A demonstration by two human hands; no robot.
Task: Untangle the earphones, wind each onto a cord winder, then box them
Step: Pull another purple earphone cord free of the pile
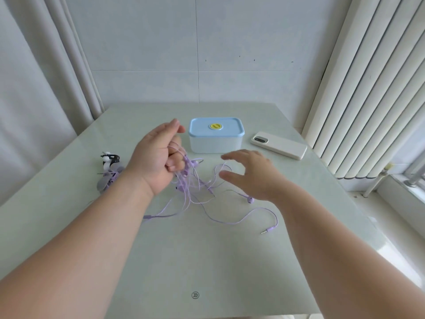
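— What is the left hand (158, 157) doing?
— It is curling its fingers round a bunch of purple earphones (195, 187). Some cords are hanging from it. The rest are lying on the table (207, 261).
— And the right hand (250, 173)?
— It is hovering over the tangle, fingers spread wide, holding nothing.
— Where is the box (216, 140)?
— It is sitting just behind the hands with its blue lid on. 1 white phone (278, 145) is lying beside it. The cord winders (110, 173) are lying on the left.
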